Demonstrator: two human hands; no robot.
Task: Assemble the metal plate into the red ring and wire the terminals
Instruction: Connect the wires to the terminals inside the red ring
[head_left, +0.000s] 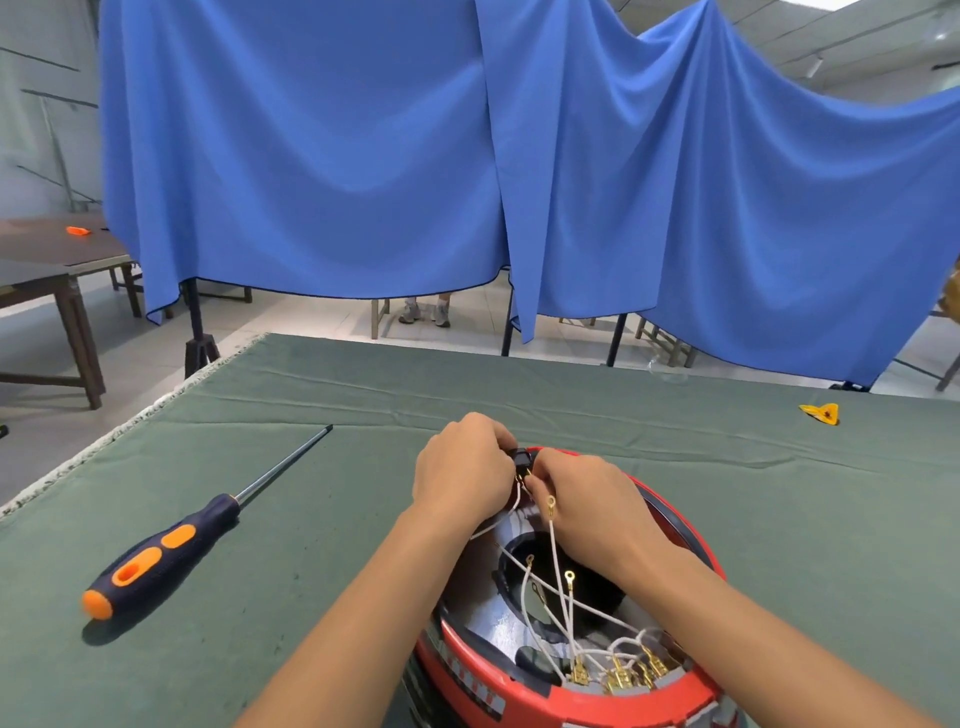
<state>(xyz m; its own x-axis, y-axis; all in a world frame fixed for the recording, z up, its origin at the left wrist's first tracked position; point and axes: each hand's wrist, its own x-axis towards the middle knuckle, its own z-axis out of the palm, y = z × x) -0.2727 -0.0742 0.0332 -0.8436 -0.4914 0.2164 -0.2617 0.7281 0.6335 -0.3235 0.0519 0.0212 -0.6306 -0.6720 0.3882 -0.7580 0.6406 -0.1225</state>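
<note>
The red ring lies on the green table cloth near me, with the shiny metal plate seated inside it. Several white wires with gold ring lugs rise from a row of gold terminals at the ring's near edge. At the ring's far rim sits a small black connector. My left hand grips the connector from the left. My right hand pinches a white wire end against the connector's gold tabs. One loose lug hangs just below my right fingers.
A screwdriver with a dark blue and orange handle lies on the cloth to the left, tip pointing away. A small yellow object rests far right. Blue curtains hang beyond the table's far edge, and wooden tables stand at the left.
</note>
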